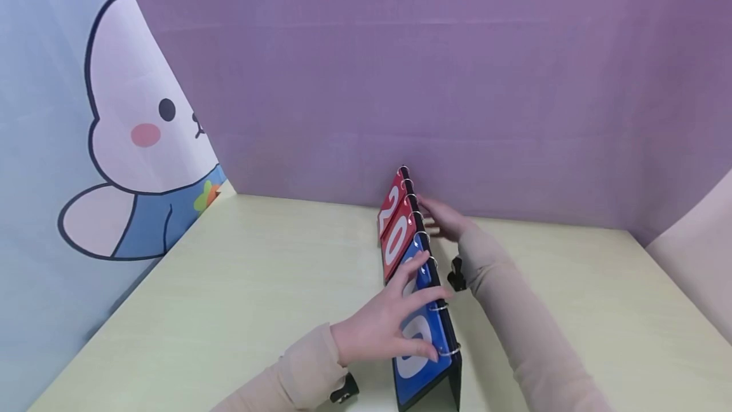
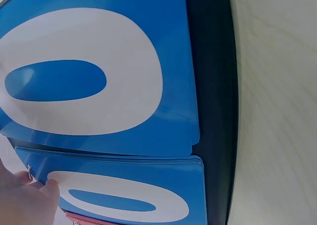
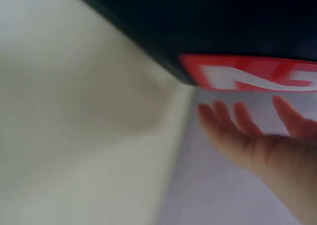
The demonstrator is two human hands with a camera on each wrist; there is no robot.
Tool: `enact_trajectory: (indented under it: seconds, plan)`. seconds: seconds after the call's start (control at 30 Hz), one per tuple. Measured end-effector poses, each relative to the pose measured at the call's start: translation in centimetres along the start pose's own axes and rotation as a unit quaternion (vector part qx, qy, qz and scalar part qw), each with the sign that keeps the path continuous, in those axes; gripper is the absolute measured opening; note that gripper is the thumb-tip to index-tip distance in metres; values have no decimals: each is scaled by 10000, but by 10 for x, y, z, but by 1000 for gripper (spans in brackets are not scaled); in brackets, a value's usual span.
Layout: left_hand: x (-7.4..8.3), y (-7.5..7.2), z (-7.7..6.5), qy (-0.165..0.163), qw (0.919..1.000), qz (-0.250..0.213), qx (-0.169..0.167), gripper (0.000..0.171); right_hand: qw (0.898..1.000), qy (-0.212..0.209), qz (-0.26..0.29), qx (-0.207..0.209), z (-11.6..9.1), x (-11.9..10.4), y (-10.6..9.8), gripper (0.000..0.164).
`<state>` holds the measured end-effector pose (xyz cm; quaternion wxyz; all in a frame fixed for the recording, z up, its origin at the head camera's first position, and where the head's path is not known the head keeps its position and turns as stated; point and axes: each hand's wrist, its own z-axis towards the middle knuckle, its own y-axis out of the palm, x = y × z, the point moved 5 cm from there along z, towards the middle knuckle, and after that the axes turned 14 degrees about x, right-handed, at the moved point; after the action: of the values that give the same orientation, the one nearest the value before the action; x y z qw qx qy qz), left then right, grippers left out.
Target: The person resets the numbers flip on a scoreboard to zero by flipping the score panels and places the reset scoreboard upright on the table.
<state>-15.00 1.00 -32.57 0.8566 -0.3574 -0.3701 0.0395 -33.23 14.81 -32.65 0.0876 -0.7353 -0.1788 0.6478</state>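
Note:
A tabletop flip scoreboard [image 1: 440,386] stands tent-like, its ringed spine running away from me. Its far red cards [image 1: 396,243] show 2 and 0; nearer me, the blue cards [image 2: 176,106] each show 0. My left hand [image 1: 394,323] is spread over the blue cards, fingers reaching to the rings along the top edge and thumb over the nearest card. Behind the board's far half is my right hand [image 1: 446,218], partly hidden by the spine in the head view. The right wrist view shows its fingers [image 3: 242,118] extended close to a red card [image 3: 218,76].
The board stands on a pale wooden table [image 1: 274,259]. A purple cloth backdrop [image 1: 400,81] rises at the table's far edge, near the scoreboard's far end. To the left hangs a light blue cloth with a cartoon animal [image 1: 137,94].

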Motion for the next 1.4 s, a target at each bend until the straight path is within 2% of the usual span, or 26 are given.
enact_trajectory:
  seconds: [0.1, 0.23, 0.5, 0.7, 0.87, 0.97, 1.03, 1.13, 1.17, 1.3, 1.4]
  plan:
    - [0, 0, -1, -135, 9999, -12, -52, 73, 9963, 441, 671, -292, -2, 25, 7, 72]
    - [0, -1, -2, -213, 9997, 31, -66, 73, 9912, 484, 1212, -224, 0, 39, 10, 70]
    - [0, 0, -2, -88, 10000, 33, -3, 74, 9779, 521, 2022, -139, 0, 41, 9, 67]
    - [0, 0, -1, -38, 10000, -3, 46, 74, 9630, 602, 2626, 56, 1, 45, 7, 64]
    - [0, 0, -1, -42, 10000, -8, 15, 74, 9468, 667, 3141, 215, 2, 51, 6, 62]
    - [0, 1, 0, -74, 10000, -2, -11, 73, 9411, 786, 3224, 653, 3, 58, 2, 57]
    - [0, 1, 0, -27, 10000, 13, 0, 73, 9386, 833, 3184, 1035, 2, 62, -3, 43]
    - [1, 1, 0, 84, 9999, 45, 52, 74, 9326, 816, 3174, 1513, 1, 65, -10, 11]
    - [1, 1, 0, 120, 9999, 51, 64, 75, 9332, 777, 3129, 1585, 1, 65, -13, 9]
    - [1, 1, 0, 96, 9999, 76, 31, 75, 9358, 838, 2928, 1777, 1, 67, -19, 17]
    - [0, 2, 0, -20, 10000, 77, -31, 74, 9404, 1022, 2391, 2191, 3, 68, -23, 44]
